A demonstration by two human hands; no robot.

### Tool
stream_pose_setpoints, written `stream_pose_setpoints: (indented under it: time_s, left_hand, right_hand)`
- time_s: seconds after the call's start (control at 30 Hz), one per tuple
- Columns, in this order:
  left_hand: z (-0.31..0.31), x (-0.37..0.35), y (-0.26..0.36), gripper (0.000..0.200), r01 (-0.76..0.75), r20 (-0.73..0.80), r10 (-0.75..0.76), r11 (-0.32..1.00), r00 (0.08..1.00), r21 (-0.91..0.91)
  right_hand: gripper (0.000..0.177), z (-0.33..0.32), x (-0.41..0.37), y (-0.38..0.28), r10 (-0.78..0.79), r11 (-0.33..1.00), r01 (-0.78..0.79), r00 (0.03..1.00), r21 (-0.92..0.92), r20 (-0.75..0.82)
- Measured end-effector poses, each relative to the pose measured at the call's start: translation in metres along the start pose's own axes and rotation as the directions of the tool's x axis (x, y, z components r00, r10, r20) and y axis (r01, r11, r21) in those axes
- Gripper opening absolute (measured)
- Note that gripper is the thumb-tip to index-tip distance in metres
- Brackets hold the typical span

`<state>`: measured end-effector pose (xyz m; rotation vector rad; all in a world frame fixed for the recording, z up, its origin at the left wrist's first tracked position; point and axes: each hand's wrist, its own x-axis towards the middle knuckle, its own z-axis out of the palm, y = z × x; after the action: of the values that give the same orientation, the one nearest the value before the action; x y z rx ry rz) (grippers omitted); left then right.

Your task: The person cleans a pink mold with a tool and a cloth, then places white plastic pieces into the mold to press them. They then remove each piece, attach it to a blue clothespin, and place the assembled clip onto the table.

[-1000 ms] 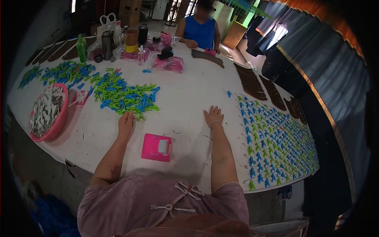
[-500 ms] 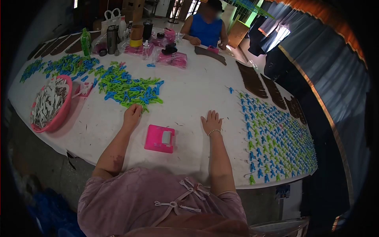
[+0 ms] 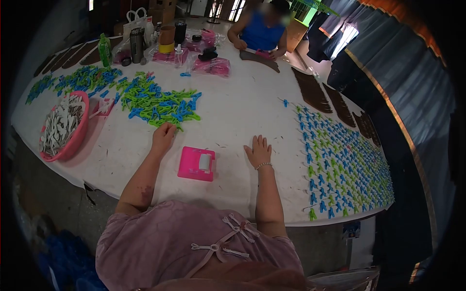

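Note:
My left hand [image 3: 164, 137] rests with curled fingers at the near edge of a heap of green and blue plastic clips [image 3: 158, 104]. Its fingertips are turned away, so whatever it may hold is hidden. Flat on the white table, my right hand [image 3: 258, 153] has its fingers spread and holds nothing. Between my forearms lies a bright pink plate-like holder [image 3: 187, 165] with a pale grey-white block [image 3: 204, 162] on its right side. Neither hand touches it.
Many clips [image 3: 340, 169] stand in rows on the right. A pink basin [image 3: 83, 123] of white pieces sits at left, beside a small pink holder [image 3: 103, 106]. Brown strips [image 3: 310, 89], bottles [image 3: 137, 46] and bagged pink items [image 3: 211, 67] lie farther back. Opposite sits a person in blue [image 3: 262, 34].
The view has shifted slightly. Both hands stay in nearly the same places on the table, and the pink holder has not visibly been moved. The person opposite leans a little differently.

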<state>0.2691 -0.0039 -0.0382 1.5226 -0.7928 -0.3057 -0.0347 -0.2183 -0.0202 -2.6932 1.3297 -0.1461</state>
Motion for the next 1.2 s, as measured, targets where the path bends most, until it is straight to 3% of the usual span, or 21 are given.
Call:
stream_pose_setpoints:
  time_s: [0.43, 0.5, 0.63, 0.67, 0.73, 0.9, 1.0, 1.07, 1.1, 1.17, 1.2]
  left_hand:
    - [0.003, 0.000, 0.004, 0.015, -0.015, -0.022, 0.016, 0.998, 1.000, 0.062]
    - [0.002, 0.000, -0.002, 0.016, -0.040, -0.025, 0.042, 0.994, 0.999, 0.102]
    - [0.002, -0.003, 0.007, 0.018, -0.022, -0.017, 0.025, 0.988, 1.000, 0.150]
    - [0.001, -0.002, 0.009, 0.018, 0.004, -0.005, -0.003, 0.989, 1.000, 0.149]
    - [0.001, -0.001, 0.006, 0.018, 0.008, -0.005, -0.007, 0.987, 1.000, 0.162]
    - [0.003, 0.003, -0.002, 0.019, -0.040, -0.032, 0.047, 0.983, 0.998, 0.177]
    - [0.000, -0.001, 0.003, 0.019, -0.002, 0.093, -0.004, 0.998, 0.996, 0.065]
    - [-0.002, -0.009, 0.012, 0.025, 0.076, 0.288, -0.061, 0.996, 0.956, -0.042]
    - [-0.003, -0.015, 0.018, 0.025, 0.077, 0.292, -0.062, 0.996, 0.954, -0.041]
    - [-0.005, -0.035, 0.031, 0.055, -0.040, 0.481, 0.068, 0.997, 0.874, -0.068]
    - [-0.006, -0.044, 0.039, 0.055, -0.032, 0.484, 0.060, 0.997, 0.873, -0.066]
  right_hand:
    - [0.077, -0.001, 0.001, -0.002, 0.013, 0.997, -0.012, 1.000, 0.072, -0.011]
    - [0.078, -0.006, 0.001, -0.004, 0.016, 0.999, -0.013, 0.997, -0.039, 0.074]
    - [0.076, 0.000, -0.001, -0.002, -0.003, 0.998, 0.005, 0.999, 0.059, -0.041]
    - [0.076, 0.002, -0.001, -0.001, -0.010, 0.998, 0.010, 1.000, 0.066, -0.004]
    - [0.075, 0.004, 0.004, 0.000, 0.001, 0.997, 0.000, 1.000, -0.074, 0.015]
    - [0.075, 0.007, 0.006, 0.003, -0.005, 0.999, 0.004, 1.000, -0.040, -0.029]
    - [0.075, 0.008, 0.001, -0.001, -0.011, 0.998, 0.011, 1.000, -0.055, -0.016]
    - [0.074, 0.009, -0.005, -0.007, -0.008, 0.999, 0.007, 1.000, -0.038, -0.022]
    - [0.072, 0.008, -0.016, -0.014, -0.068, 0.998, 0.068, 0.998, -0.011, -0.012]
    - [0.070, 0.011, -0.038, -0.029, -0.127, 0.992, 0.127, 0.992, 0.016, 0.003]
    - [0.063, 0.014, -0.050, -0.037, -0.227, 0.969, 0.228, 0.974, 0.098, -0.024]
